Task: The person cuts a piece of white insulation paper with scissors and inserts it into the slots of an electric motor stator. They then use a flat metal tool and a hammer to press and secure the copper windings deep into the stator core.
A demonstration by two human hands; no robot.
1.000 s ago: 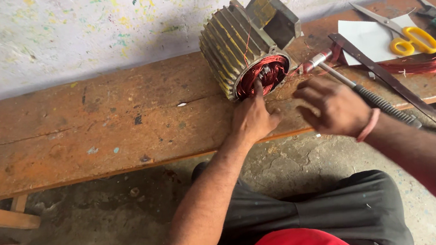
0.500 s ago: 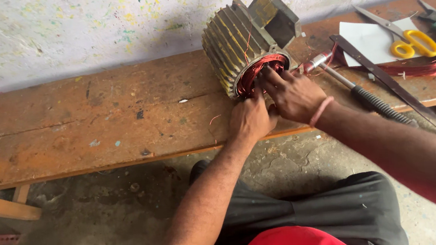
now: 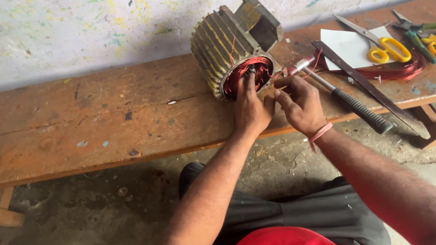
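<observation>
I had the finned motor housing lying on its side just above the centre of the frame, on the worn wooden bench, its open end turned toward me and the red copper windings showing inside the ring. My left hand was at that opening, fingers pushed in against the windings, pressing rather than gripping anything I could make out. My right hand sat just beside it on the bench edge, fingers curled narrow and pinched together near the housing's rim; whether it held a strand of wire I could not tell.

Right of my hands lay a hammer with a ribbed black grip, then a long flat metal blade angled toward the lower right. In the upper right of the frame were a white sheet, yellow-handled scissors, a loose coil of red wire and green-handled pliers.

My worry was the windings: fingers forced against thin wire could scrape its coating or kink a turn, and the ring's edge could cut a fingertip. The housing rested on its round side, so a hard push might have rolled it toward the wall. My right forearm lay close to the hammer's grip and could have nudged it off the bench edge.
</observation>
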